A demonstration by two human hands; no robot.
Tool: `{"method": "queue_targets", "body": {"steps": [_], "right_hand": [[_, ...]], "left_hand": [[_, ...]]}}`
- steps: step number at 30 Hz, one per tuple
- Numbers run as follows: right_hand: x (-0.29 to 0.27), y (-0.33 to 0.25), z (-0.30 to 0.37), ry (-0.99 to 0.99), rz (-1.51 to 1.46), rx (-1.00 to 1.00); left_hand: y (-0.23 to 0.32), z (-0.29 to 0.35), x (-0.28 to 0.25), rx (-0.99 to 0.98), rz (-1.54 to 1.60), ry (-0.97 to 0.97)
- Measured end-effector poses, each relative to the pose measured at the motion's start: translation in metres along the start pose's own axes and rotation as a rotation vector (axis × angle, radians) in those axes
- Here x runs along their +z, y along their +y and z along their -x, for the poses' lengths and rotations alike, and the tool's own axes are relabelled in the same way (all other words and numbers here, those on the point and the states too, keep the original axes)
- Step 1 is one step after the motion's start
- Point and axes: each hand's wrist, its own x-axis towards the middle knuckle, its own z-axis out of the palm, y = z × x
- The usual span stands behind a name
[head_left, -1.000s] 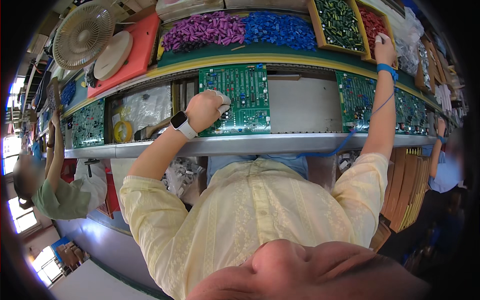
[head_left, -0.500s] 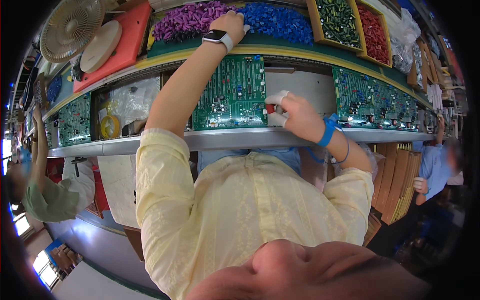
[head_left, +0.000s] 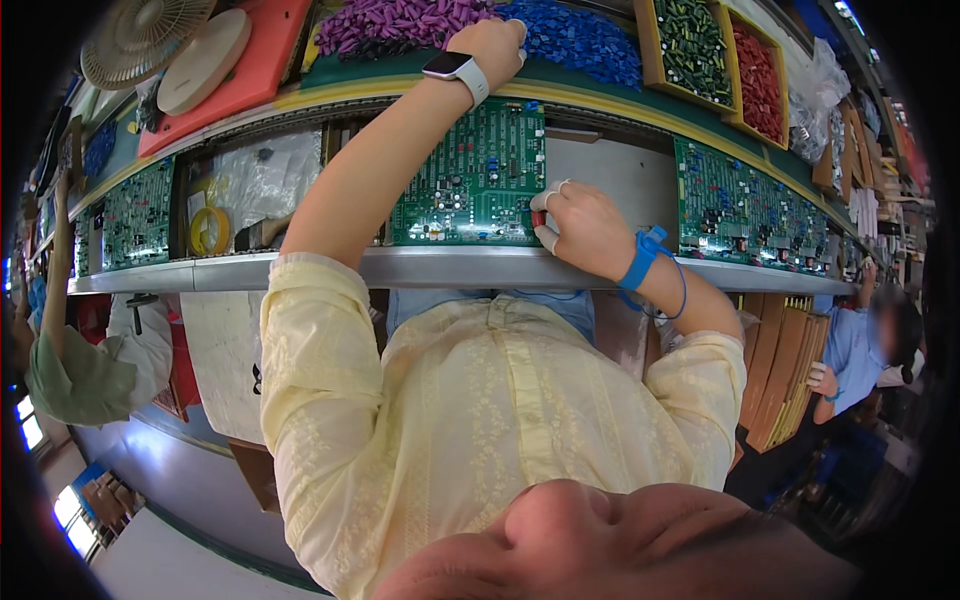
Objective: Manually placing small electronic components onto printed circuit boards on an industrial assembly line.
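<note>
My left hand (head_left: 488,50), a watch on its wrist, reaches to the border between a pile of purple parts (head_left: 390,30) and a pile of blue parts (head_left: 585,42). A white finger cot shows on it. Most of its fingertips are hidden, so its grip cannot be made out. At the lower right edge of a green circuit board (head_left: 465,200), my right hand (head_left: 580,225) pinches a small red part (head_left: 538,218) between white-capped fingers. The blue strap on that wrist trails a cord. My left forearm crosses over the board's left side.
Yellow boxes hold dark green parts (head_left: 690,50) and red parts (head_left: 757,85). More populated boards (head_left: 755,210) lie along the line at right, another (head_left: 138,215) at left. A metal rail (head_left: 300,268) runs in front. Tape (head_left: 208,231) and a fan (head_left: 140,35) are left. People work on both sides.
The whole view has shifted slightly. My right hand has brought the red part a little left, over the board's edge, with its fingers closer together. My left hand stays at the parts piles.
</note>
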Motion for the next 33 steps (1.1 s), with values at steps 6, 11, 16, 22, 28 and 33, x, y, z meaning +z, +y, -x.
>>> {"method": "queue_targets", "body": {"steps": [6,11,16,22,28,33], "right_hand": [[0.000,-0.001,0.000,-0.019,0.090,-0.016],[0.004,-0.001,0.002,0.055,0.090,-0.058],[0.005,0.007,0.001,0.015,0.079,-0.143],[-0.018,0.017,-0.010,-0.022,-0.010,-0.155],[-0.021,0.122,-0.073,0.198,0.334,0.191],[-0.003,0.153,-0.093,0.370,0.507,0.227]], "left_hand": [[0.002,0.036,-0.028,0.101,0.244,0.029],[-0.009,0.086,-0.050,0.031,0.411,-0.148],[-0.008,0.106,-0.052,-0.118,0.453,-0.373],[-0.014,0.107,-0.029,0.056,0.359,-0.250],[-0.010,0.103,-0.019,-0.017,0.303,-0.324],[-0.005,0.103,-0.020,-0.009,0.292,-0.317]]}}
